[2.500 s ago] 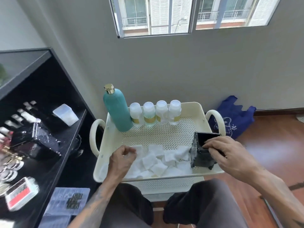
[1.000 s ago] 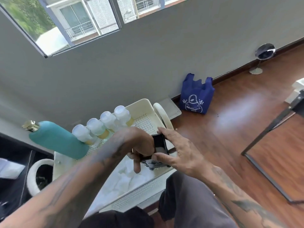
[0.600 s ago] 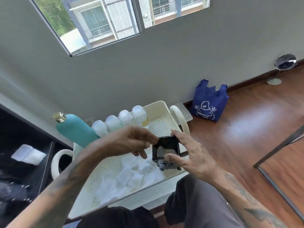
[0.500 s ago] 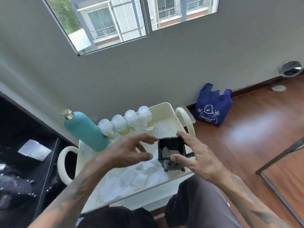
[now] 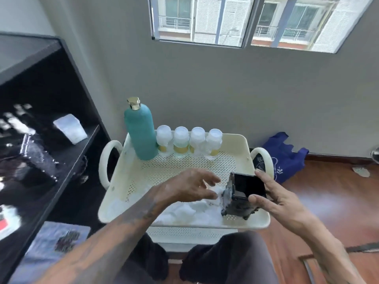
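Head view: your right hand [image 5: 282, 201] grips the black box [image 5: 244, 189].
Left hand [image 5: 190, 187]: fingers loose, over your white pads [image 5: 184, 212].

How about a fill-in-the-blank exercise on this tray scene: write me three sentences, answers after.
1. Beside the teal bottle stand ___ small white-capped bottles.
2. The black square container is held by the ___ hand.
3. The left hand hovers open above the ___ cotton pads in the cream tray.
Missing words: four; right; white.
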Demonstrator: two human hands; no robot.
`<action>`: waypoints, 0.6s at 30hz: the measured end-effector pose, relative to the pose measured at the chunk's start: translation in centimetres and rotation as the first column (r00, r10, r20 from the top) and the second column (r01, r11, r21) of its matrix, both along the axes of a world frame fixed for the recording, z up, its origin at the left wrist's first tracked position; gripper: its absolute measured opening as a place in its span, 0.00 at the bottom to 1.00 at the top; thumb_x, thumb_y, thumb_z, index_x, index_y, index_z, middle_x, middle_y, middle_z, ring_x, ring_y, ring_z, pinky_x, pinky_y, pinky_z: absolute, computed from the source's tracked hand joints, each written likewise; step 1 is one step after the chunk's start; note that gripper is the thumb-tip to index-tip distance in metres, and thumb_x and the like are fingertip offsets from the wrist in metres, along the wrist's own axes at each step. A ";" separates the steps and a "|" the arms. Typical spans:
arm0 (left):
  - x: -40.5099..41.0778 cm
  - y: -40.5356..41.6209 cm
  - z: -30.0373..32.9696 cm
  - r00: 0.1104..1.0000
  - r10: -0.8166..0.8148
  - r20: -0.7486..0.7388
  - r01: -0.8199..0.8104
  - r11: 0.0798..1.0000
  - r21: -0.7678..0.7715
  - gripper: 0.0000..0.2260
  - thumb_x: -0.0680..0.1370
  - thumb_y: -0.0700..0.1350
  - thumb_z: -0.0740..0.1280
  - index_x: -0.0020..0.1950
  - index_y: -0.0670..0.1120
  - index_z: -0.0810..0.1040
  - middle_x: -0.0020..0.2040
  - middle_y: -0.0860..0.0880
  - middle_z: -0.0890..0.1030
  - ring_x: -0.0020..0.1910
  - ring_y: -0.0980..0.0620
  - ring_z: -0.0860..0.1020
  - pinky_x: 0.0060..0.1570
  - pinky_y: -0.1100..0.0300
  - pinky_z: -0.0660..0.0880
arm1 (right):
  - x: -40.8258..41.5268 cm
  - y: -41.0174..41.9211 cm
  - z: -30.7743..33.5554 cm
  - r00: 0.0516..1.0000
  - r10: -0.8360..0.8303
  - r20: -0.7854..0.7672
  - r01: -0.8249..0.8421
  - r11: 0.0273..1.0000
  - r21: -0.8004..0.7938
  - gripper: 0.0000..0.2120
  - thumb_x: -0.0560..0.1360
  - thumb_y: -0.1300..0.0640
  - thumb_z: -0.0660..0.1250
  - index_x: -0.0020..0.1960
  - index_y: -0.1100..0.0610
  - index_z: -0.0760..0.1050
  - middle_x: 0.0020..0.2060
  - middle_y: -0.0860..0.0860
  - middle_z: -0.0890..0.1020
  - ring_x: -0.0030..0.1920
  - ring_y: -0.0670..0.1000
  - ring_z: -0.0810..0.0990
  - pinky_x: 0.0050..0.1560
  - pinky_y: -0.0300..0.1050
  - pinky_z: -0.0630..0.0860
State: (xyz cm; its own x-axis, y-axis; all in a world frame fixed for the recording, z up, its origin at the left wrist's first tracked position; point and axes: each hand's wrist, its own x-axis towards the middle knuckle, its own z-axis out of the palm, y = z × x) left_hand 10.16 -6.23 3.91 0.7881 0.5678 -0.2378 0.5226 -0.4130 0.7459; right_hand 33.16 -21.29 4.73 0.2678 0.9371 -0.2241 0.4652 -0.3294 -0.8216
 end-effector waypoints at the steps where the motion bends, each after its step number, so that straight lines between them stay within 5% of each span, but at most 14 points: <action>1: -1.3 0.5 -0.7 0.997 0.016 -0.069 -0.008 0.994 0.112 0.22 0.76 0.50 0.73 0.69 0.52 0.76 0.65 0.53 0.80 0.61 0.53 0.78 0.60 0.55 0.76 | -0.1 0.0 0.2 1.000 0.011 0.004 -0.011 1.000 -0.015 0.36 0.62 0.36 0.72 0.67 0.29 0.63 0.70 0.41 0.71 0.68 0.44 0.73 0.73 0.52 0.66; 4: -6.1 1.4 -3.4 0.962 0.094 -0.255 0.002 0.936 0.351 0.21 0.77 0.52 0.70 0.69 0.53 0.76 0.66 0.53 0.77 0.65 0.51 0.73 0.64 0.51 0.70 | -0.7 0.0 1.4 0.999 0.041 -0.014 -0.042 0.998 -0.048 0.37 0.64 0.40 0.72 0.70 0.33 0.61 0.71 0.42 0.71 0.66 0.42 0.75 0.72 0.47 0.67; 7: -10.0 1.4 -6.1 0.938 0.157 -0.309 -0.042 0.936 0.348 0.21 0.76 0.55 0.70 0.68 0.54 0.77 0.65 0.52 0.74 0.65 0.52 0.70 0.64 0.53 0.69 | -1.7 -0.2 2.4 0.998 0.038 0.054 -0.034 0.997 -0.062 0.37 0.68 0.48 0.73 0.74 0.42 0.62 0.73 0.43 0.68 0.63 0.41 0.76 0.66 0.36 0.69; 10: -11.5 1.1 -8.0 0.945 0.232 -0.229 -0.151 0.934 0.325 0.20 0.74 0.58 0.71 0.65 0.56 0.79 0.65 0.53 0.72 0.65 0.53 0.68 0.65 0.52 0.67 | -4.3 -0.4 4.3 0.890 -0.110 0.443 -0.009 0.966 0.259 0.29 0.71 0.53 0.74 0.70 0.47 0.71 0.70 0.43 0.72 0.66 0.46 0.74 0.68 0.35 0.65; 13: -11.4 1.1 -9.0 0.948 0.275 -0.162 -0.219 0.930 0.296 0.19 0.74 0.58 0.71 0.64 0.58 0.79 0.66 0.54 0.69 0.67 0.53 0.65 0.68 0.51 0.63 | -9.4 0.6 6.0 0.885 -0.148 0.442 -0.103 0.863 0.495 0.09 0.75 0.50 0.71 0.55 0.45 0.79 0.54 0.40 0.78 0.45 0.44 0.82 0.48 0.29 0.74; 15: -11.2 1.2 -9.4 0.949 0.274 -0.154 -0.220 0.930 0.296 0.19 0.73 0.58 0.72 0.64 0.59 0.79 0.68 0.54 0.68 0.69 0.53 0.62 0.69 0.52 0.60 | -12.6 2.1 5.0 0.909 0.022 0.417 -0.173 0.929 0.328 0.06 0.75 0.45 0.67 0.51 0.44 0.79 0.49 0.40 0.78 0.39 0.43 0.81 0.43 0.37 0.77; 18: -11.2 1.4 -10.0 0.949 0.280 -0.144 -0.229 0.928 0.293 0.19 0.73 0.59 0.71 0.64 0.60 0.78 0.71 0.55 0.66 0.71 0.53 0.60 0.69 0.52 0.56 | -15.4 5.3 1.0 0.799 0.304 0.519 -0.185 0.945 -0.269 0.18 0.76 0.41 0.65 0.62 0.46 0.73 0.57 0.45 0.77 0.51 0.45 0.79 0.56 0.47 0.76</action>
State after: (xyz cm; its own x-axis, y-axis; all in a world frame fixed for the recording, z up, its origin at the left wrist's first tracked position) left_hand -1.05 -4.82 -6.11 0.5668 0.8057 -0.1719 0.7516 -0.4203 0.5084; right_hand 17.73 -16.02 5.72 0.1687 0.9404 -0.2954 0.9028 -0.2676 -0.3365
